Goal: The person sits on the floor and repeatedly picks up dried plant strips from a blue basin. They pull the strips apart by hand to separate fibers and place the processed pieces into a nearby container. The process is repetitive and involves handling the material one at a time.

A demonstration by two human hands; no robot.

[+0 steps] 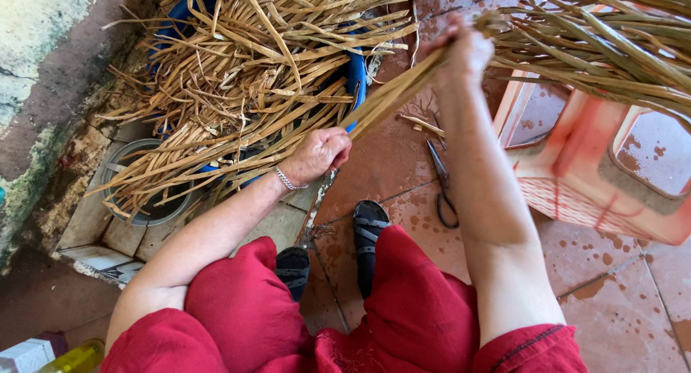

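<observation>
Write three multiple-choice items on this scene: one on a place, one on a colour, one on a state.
1. Where do the scissors lie?
A. on the stool
B. on the tiled floor
C. in the tub

2. What colour is the tub under the dried strips?
A. blue
B. green
C. white

3. What is the left hand doing?
A. resting open
B. holding scissors
C. gripping a bundle of strips

Answers: 1 B, they lie on the floor beside the right forearm; 2 A, blue rim shows; 3 C, fingers closed round it, as the right hand is.
</observation>
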